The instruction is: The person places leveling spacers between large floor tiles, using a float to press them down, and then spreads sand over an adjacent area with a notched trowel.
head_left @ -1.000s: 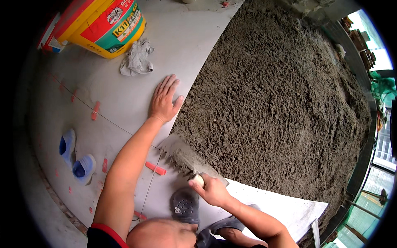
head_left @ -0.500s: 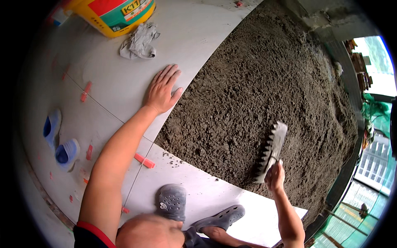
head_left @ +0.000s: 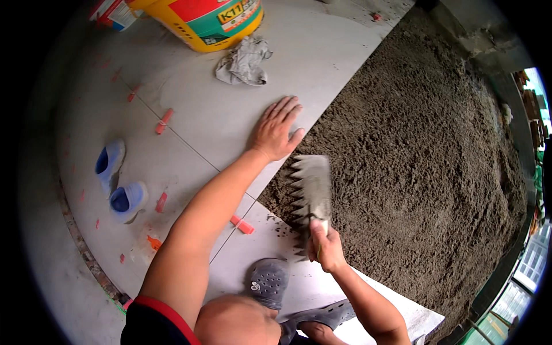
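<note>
My left hand (head_left: 278, 129) lies flat on a pale floor tile (head_left: 322, 63), fingers spread, beside the tile's edge. Past that edge is a bed of coarse dark mortar (head_left: 420, 172). In my right hand (head_left: 326, 250) is the handle of a notched trowel (head_left: 316, 181), its toothed side facing left. The trowel is over the mortar's left corner, close to where the tile edges meet; whether its blade touches the mortar I cannot tell. Blur softens the blade's lower end.
A yellow bucket (head_left: 213, 26) and crumpled grey rag (head_left: 244, 62) are on the far tiles. Red wedges (head_left: 164, 121) sit along the joints. Blue shoes (head_left: 127, 200) lie at left; my grey clogs (head_left: 270, 284) are near the mortar. A dark frame borders it at right.
The trowel in my right hand has swept left across the mortar to the tile corner. My left hand stays flat on the tile, while the whole view has shifted, moving the scene rightward.
</note>
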`<state>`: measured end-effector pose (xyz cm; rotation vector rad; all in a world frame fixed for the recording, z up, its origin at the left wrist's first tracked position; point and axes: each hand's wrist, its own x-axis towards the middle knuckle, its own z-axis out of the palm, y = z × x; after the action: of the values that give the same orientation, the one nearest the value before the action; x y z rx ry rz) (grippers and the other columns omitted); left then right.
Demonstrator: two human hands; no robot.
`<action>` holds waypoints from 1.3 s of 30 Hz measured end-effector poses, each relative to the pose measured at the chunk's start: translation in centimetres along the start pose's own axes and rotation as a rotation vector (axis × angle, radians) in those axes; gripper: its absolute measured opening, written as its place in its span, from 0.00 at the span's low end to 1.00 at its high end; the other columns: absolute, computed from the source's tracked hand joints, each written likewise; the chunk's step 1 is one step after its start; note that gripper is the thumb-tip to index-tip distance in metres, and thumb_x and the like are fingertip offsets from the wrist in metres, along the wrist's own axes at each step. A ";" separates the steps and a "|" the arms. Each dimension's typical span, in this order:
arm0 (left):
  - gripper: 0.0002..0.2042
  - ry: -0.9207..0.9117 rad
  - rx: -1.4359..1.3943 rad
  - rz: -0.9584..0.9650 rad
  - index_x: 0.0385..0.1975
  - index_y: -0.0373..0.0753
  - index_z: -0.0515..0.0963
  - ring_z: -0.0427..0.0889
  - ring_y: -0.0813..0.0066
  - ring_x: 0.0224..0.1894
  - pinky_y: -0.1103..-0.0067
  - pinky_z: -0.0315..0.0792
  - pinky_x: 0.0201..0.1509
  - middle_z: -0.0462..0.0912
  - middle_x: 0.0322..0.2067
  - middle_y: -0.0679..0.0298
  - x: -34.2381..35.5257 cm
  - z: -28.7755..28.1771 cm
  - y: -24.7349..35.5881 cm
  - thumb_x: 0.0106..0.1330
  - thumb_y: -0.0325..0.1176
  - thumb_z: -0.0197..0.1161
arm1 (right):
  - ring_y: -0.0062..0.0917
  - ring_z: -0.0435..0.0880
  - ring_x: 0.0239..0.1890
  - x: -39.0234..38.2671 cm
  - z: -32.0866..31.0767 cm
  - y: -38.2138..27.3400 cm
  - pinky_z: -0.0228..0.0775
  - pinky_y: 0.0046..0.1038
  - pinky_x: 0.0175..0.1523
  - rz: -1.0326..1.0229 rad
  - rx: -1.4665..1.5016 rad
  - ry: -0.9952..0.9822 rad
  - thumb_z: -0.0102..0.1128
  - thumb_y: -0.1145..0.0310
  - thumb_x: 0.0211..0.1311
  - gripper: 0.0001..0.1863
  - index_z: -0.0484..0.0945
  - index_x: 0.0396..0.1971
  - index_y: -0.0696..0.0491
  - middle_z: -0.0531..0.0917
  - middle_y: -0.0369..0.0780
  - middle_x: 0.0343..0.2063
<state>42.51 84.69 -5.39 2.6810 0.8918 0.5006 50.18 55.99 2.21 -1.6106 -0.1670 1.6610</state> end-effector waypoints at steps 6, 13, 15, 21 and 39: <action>0.28 -0.010 0.012 -0.014 0.62 0.39 0.67 0.56 0.61 0.72 0.65 0.47 0.75 0.62 0.68 0.58 -0.3 0.2 -0.2 0.66 0.48 0.52 | 0.15 0.68 0.13 -0.5 0.2 -3.1 0.60 0.23 0.19 0.194 -0.374 -0.230 0.56 0.41 0.66 0.28 0.71 0.24 0.54 0.71 0.31 0.12; 0.26 0.026 -0.013 0.006 0.61 0.38 0.68 0.57 0.59 0.71 0.65 0.48 0.75 0.62 0.68 0.57 -0.4 0.1 -0.1 0.66 0.45 0.53 | 0.30 0.83 0.25 -0.9 0.1 -2.0 0.74 0.33 0.35 0.185 -0.712 -0.289 0.53 0.34 0.62 0.37 0.79 0.33 0.61 0.82 0.44 0.20; 0.26 0.020 0.006 0.010 0.61 0.39 0.68 0.57 0.59 0.71 0.65 0.49 0.75 0.63 0.67 0.57 -0.1 0.1 -0.1 0.66 0.45 0.53 | 0.31 0.83 0.25 -1.1 0.1 -2.4 0.74 0.34 0.35 0.178 -0.734 -0.300 0.53 0.35 0.62 0.37 0.79 0.33 0.61 0.82 0.44 0.20; 0.26 0.038 -0.006 0.012 0.60 0.38 0.68 0.58 0.58 0.71 0.65 0.50 0.74 0.64 0.67 0.56 -0.3 -0.1 -0.3 0.66 0.46 0.54 | 0.29 0.82 0.26 -1.6 -0.8 -4.3 0.73 0.34 0.35 0.138 -0.912 -0.352 0.56 0.38 0.62 0.31 0.81 0.34 0.57 0.82 0.41 0.21; 0.26 0.043 -0.014 0.016 0.61 0.38 0.68 0.58 0.60 0.71 0.65 0.49 0.75 0.64 0.67 0.56 0.0 0.0 -0.2 0.66 0.45 0.54 | 0.16 0.74 0.16 -0.8 -4.1 -4.7 0.68 0.21 0.23 0.408 -0.646 -0.641 0.59 0.29 0.53 0.35 0.80 0.31 0.52 0.72 0.30 0.14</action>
<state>42.37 84.87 -5.43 2.6764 0.8755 0.5683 55.77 56.91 4.87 -1.5468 -0.8120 2.5989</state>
